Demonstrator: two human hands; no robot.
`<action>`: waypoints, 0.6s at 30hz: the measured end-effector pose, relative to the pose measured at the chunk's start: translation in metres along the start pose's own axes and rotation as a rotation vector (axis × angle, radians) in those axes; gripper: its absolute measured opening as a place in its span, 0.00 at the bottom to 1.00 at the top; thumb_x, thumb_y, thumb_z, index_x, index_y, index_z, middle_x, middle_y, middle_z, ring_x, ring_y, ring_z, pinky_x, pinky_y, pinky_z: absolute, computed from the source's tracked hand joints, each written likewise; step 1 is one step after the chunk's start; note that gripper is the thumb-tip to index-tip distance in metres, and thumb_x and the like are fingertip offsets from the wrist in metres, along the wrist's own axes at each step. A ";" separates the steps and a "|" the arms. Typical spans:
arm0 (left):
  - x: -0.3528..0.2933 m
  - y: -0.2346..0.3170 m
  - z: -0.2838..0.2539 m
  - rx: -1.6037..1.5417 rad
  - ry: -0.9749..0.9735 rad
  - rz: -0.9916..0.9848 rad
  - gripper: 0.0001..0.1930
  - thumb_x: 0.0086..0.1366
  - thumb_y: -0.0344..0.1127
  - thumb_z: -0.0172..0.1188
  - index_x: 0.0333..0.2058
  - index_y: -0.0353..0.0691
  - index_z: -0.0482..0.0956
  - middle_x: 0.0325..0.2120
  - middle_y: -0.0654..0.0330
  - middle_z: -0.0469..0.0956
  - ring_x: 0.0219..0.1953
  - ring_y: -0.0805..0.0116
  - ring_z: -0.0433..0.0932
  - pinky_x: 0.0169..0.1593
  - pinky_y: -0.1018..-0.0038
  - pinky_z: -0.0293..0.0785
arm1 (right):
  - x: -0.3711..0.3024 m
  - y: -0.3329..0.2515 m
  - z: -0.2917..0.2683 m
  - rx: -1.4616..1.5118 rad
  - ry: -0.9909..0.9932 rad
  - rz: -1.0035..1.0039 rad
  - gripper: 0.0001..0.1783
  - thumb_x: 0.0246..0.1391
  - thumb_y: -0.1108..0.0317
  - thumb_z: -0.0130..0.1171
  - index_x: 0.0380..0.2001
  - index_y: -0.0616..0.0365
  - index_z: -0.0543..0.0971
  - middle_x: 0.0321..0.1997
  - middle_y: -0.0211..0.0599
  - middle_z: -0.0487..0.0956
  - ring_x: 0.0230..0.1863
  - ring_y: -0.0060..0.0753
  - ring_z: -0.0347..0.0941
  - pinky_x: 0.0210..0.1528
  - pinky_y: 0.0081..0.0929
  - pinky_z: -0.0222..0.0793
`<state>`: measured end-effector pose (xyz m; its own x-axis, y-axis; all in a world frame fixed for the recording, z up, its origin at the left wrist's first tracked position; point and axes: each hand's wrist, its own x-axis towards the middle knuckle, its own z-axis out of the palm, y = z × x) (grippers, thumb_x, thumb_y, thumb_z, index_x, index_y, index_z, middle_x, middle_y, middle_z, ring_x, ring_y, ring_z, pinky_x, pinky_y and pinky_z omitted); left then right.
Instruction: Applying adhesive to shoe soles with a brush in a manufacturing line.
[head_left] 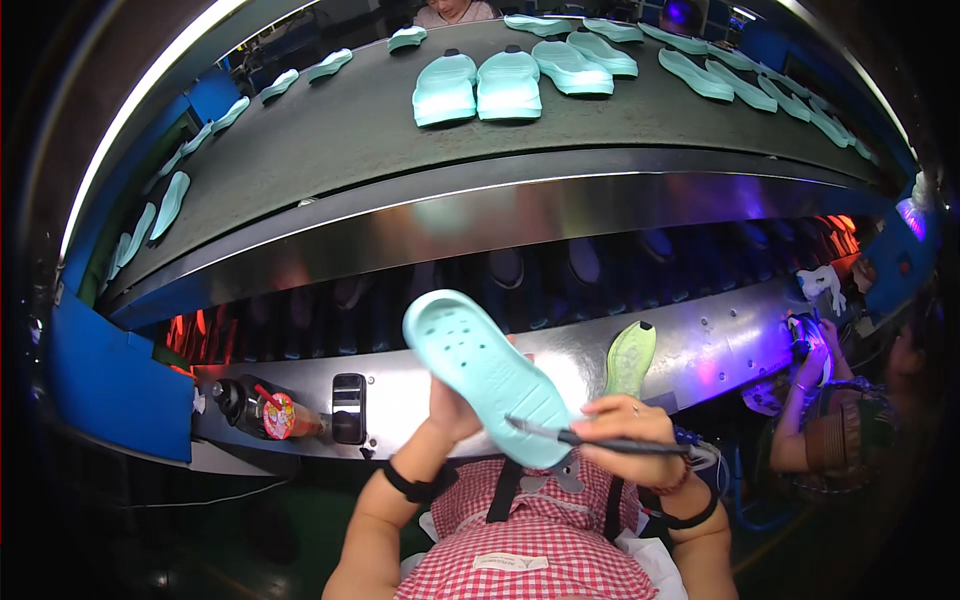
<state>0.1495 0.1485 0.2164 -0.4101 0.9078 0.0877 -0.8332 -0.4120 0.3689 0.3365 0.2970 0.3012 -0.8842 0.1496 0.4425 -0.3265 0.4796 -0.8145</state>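
Observation:
A mint-green shoe sole (478, 360), with a cluster of small holes at its far end, is tilted in front of my chest. My left hand (455, 410) grips it from beneath and along its left side, some fingers hidden behind it. Closed around a slim black-handled tool (625, 443) is my right hand (640, 432). The tool's thin pale tip lies against the sole's near part; whether it is a brush or a blade, I cannot tell. Just beyond my right hand, a yellow-green sole (630, 358) rests on the metal ledge.
The metal ledge (700, 345) carries a phone (348, 408), a dark bottle (232, 398) and a cup with a red straw (282, 415). Behind, a dark conveyor belt (330, 130) bears several mint soles (445, 90). Orange-glowing heaters show below it. Another person's hands (815, 350) work at right.

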 end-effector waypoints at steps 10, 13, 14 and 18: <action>0.010 -0.040 0.006 0.033 0.328 0.023 0.47 0.50 0.76 0.24 0.54 0.41 0.59 0.44 0.47 0.68 0.47 0.51 0.69 0.52 0.54 0.64 | 0.022 0.041 0.035 -0.125 0.133 0.013 0.11 0.36 0.76 0.62 0.29 0.61 0.79 0.33 0.40 0.78 0.36 0.33 0.75 0.39 0.24 0.70; 0.013 -0.026 -0.011 0.037 0.238 0.085 0.48 0.48 0.78 0.25 0.53 0.42 0.61 0.41 0.49 0.71 0.44 0.51 0.71 0.52 0.53 0.63 | 0.010 0.029 0.044 -0.349 -0.031 -0.235 0.10 0.33 0.75 0.62 0.26 0.57 0.79 0.29 0.33 0.79 0.33 0.31 0.76 0.36 0.24 0.70; 0.012 -0.019 -0.011 0.008 0.241 0.083 0.48 0.47 0.78 0.25 0.52 0.41 0.62 0.38 0.50 0.73 0.42 0.50 0.72 0.51 0.53 0.64 | 0.004 0.024 0.041 -0.302 -0.116 -0.206 0.10 0.33 0.75 0.62 0.26 0.56 0.78 0.30 0.34 0.79 0.34 0.32 0.76 0.37 0.25 0.70; 0.012 -0.019 -0.002 -0.075 0.054 0.122 0.50 0.46 0.79 0.26 0.53 0.40 0.60 0.41 0.49 0.70 0.47 0.51 0.69 0.52 0.52 0.62 | 0.010 0.011 0.018 -0.052 -0.183 -0.061 0.10 0.35 0.75 0.62 0.28 0.60 0.78 0.30 0.39 0.79 0.34 0.34 0.76 0.40 0.27 0.70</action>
<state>0.1597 0.1667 0.2084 -0.5277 0.8460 0.0766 -0.8005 -0.5255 0.2881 0.3179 0.2885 0.2898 -0.9110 -0.0387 0.4106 -0.3676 0.5276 -0.7658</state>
